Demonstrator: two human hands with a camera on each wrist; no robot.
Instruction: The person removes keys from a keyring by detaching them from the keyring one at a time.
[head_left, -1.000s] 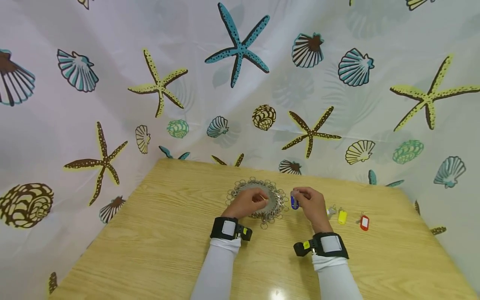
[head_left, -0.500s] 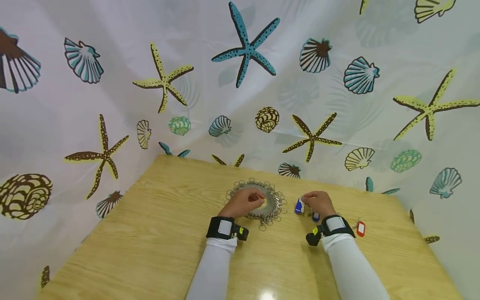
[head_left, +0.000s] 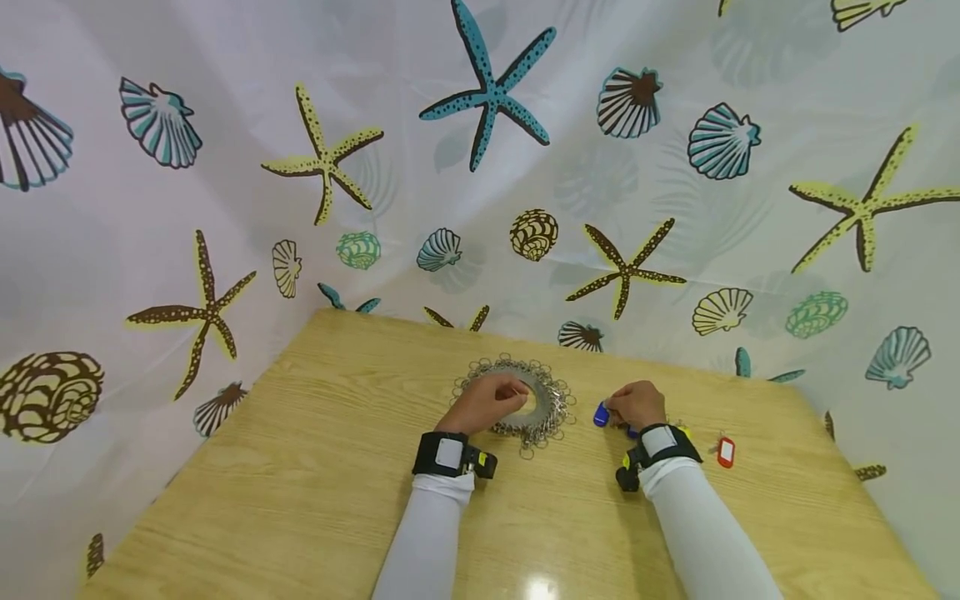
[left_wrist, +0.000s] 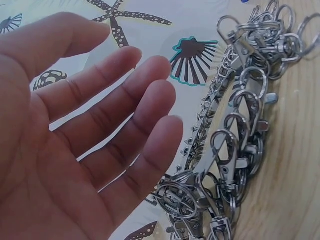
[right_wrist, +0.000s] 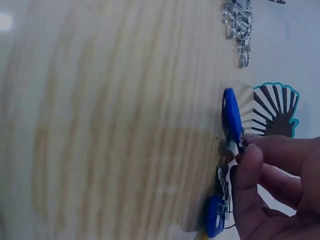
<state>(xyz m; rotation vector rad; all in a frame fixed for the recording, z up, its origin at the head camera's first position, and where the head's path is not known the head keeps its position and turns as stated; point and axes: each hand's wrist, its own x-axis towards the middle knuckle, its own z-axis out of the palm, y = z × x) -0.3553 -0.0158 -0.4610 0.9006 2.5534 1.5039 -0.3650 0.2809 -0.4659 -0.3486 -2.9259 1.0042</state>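
Observation:
My right hand pinches a blue key tag by its metal-ring end, between thumb and index finger. In the right wrist view that blue tag stands on edge, close over the wood. Just behind it, partly under the hand, lies a second blue key tag with a metal piece attached. My left hand hovers over a grey ring-shaped holder hung all round with metal swivel clasps. Its fingers are loosely bent and hold nothing, as the left wrist view shows beside the clasps.
A yellow key tag, partly hidden by the right hand, and a red key tag lie on the wooden table to the right. Behind the table hangs a white curtain printed with starfish and shells.
My right hand has moved right and down towards the table with the blue key tag, beside the other tags. The left hand has stayed over the clasps.

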